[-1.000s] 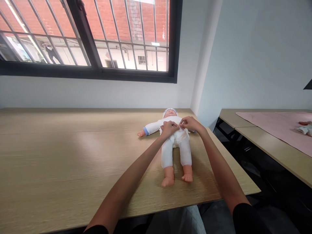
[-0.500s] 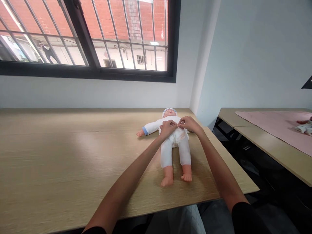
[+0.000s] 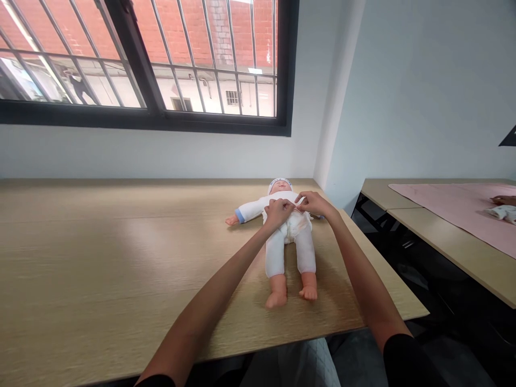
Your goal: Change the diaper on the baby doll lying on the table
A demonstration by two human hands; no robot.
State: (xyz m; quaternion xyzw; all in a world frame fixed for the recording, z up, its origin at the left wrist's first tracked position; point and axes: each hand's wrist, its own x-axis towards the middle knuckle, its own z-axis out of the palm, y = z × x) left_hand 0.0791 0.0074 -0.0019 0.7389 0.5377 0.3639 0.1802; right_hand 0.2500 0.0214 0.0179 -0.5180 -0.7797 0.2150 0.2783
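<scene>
White-clothed baby doll with a cap (image 3: 276,257) supine on the pale wood-grain table (image 3: 121,258), white padded diaper (image 3: 291,228) around its hips. Left hand (image 3: 278,213) and right hand (image 3: 313,203) nearly together at the diaper's waist, fingers bent; grip unclear. Judged handling: light, torso firm, diaper soft and tearable, best taken by its waistband edges.

Both arms outstretched, fingers (image 3: 291,205) pinched together

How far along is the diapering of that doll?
Looks done: the diaper is up between the baby doll's legs and over its hips. In hand: the left hand and right hand seem to pinch the diaper's front edge. Left: perhaps securing that edge; fingers hide whether it's fastened.
</scene>
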